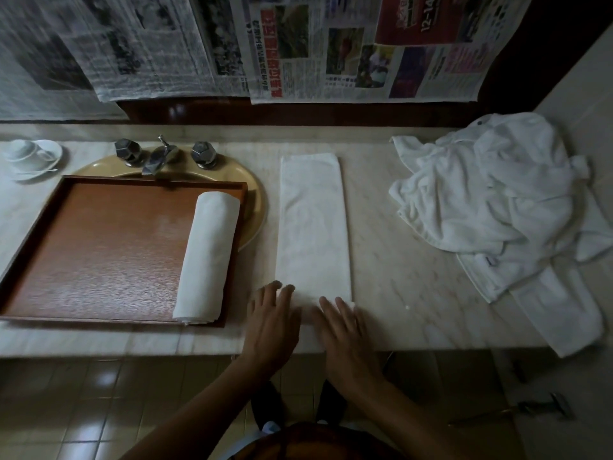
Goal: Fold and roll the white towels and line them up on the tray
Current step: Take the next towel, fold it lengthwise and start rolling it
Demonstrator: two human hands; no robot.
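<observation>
if my flat, released left grip [270,322] and right grip [345,330] push unevenly, i judge the folded towel [313,220] rolls crooked.

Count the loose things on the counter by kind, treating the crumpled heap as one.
Tray: 1
Rolled towel: 1
Folded flat towel: 1
Crumpled towel heap: 1 (pieces inside cannot be told)
Cup: 1
Saucer: 1
Total: 6
</observation>
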